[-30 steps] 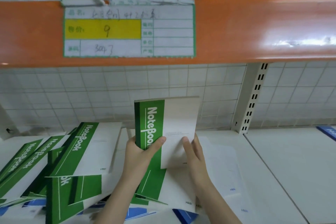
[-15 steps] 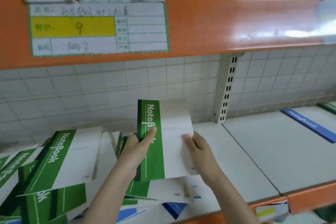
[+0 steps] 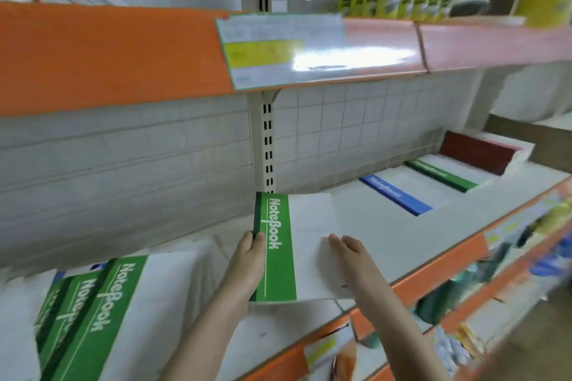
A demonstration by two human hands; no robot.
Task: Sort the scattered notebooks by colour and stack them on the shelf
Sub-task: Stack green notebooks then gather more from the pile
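At frame centre, the left hand (image 3: 247, 260) grips the green notebook (image 3: 275, 250) by its spine edge, fingers curled round it; the right hand (image 3: 349, 252) rests flat and open on the white cover. The notebook hangs above the shelf (image 3: 387, 235). Sorted blue stack (image 3: 394, 195) and green stack (image 3: 442, 175) lie at right. With only one hand gripping, it could slip mid-carry, or land on the nearer blue stack.
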